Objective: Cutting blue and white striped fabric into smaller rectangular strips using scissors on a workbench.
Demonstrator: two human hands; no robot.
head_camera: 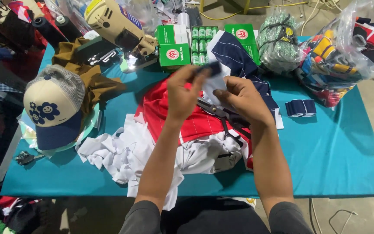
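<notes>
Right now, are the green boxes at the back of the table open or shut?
The middle green box is open: rows of green spools show inside. The boxes on either side look shut.

- Both forearms are reaching up from the bottom edge of the view, bare from the elbows, with dark grey short sleeves showing at the upper arms
- The left hand [182,93] is lifting above the wrist, back toward the camera, fingers curling together in a pinch at the top
- The right hand [243,97] is sitting just beside it, slightly lower, knuckles up, fingers bending inward toward the left hand
- The two hands are nearly meeting at the fingertips, wrists angling toward each other
</notes>
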